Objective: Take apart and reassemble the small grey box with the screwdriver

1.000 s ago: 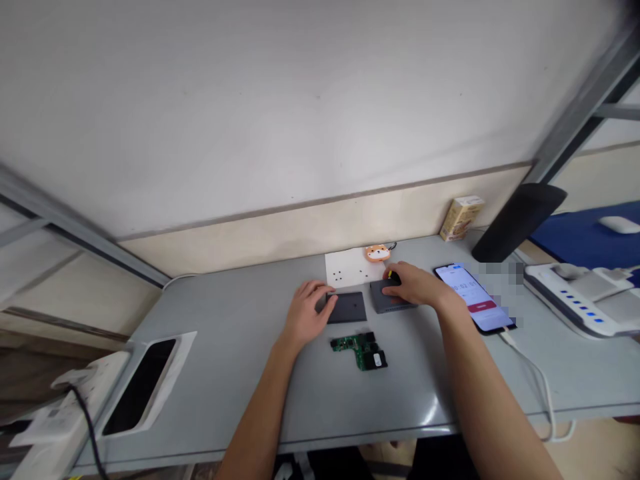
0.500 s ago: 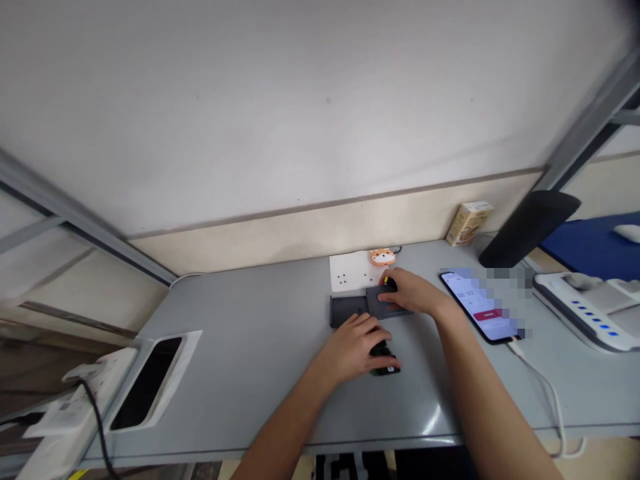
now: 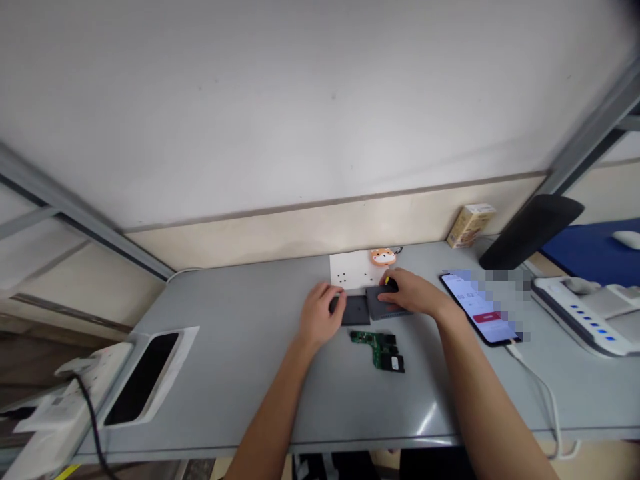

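Observation:
A green circuit board with black connectors and a small white label lies on the desk, touched by neither hand. My left hand is closed at the left end of a flat dark plastic shell, thumb and fingers pinching its edge. Right beside that shell is a dark grey box-like casing. My right hand rests on the casing, its fingers curled around a small black-and-yellow item, mostly hidden. Behind them, a white sheet carries several tiny dark screw-like pieces.
An orange animal-face case sits on the sheet's back edge. To the right are a lit phone on a cable, a white power strip, a small carton and a black cylinder. A dark-screened phone lies left.
My left hand has left the circuit board and moved up and left to the end of the dark shell. The board now lies uncovered. My right hand has stayed put.

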`<state>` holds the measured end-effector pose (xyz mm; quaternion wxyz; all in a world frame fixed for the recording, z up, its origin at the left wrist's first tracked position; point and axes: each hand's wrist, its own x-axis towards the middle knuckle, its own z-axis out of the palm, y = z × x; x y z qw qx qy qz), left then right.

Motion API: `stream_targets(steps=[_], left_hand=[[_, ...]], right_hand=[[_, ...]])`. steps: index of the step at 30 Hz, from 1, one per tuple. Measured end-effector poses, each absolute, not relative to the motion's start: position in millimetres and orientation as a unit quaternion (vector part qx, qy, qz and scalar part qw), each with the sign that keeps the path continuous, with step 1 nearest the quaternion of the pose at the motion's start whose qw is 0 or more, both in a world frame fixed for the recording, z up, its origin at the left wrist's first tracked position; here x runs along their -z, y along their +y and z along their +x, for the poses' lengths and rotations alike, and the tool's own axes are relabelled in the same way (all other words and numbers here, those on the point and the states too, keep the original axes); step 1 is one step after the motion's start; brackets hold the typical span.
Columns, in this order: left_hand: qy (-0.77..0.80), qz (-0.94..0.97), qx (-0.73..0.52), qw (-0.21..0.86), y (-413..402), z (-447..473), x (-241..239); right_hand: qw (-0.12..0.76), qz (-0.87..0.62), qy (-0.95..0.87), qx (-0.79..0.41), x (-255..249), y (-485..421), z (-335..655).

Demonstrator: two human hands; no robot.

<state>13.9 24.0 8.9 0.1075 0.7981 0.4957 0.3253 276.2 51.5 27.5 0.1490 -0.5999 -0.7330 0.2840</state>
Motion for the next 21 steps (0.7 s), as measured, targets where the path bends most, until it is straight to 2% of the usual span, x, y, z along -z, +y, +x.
stream_targets(steps=[6,11,21], left_hand=[[0.525,0.804,-0.25,0.125,35,-6,2],[0.549,0.793,-0.247,0.094,29,3,5],[0.556,0.782,-0.261,0.104,29,6,4]], right_hand=[[0.147,-0.608,-0.715,-0.312,-32,49,275],[0.147,-0.604,-0.721,-0.305,-31,51,276],[0.171,-0.605,-0.678,-0.381,-30,52,275]])
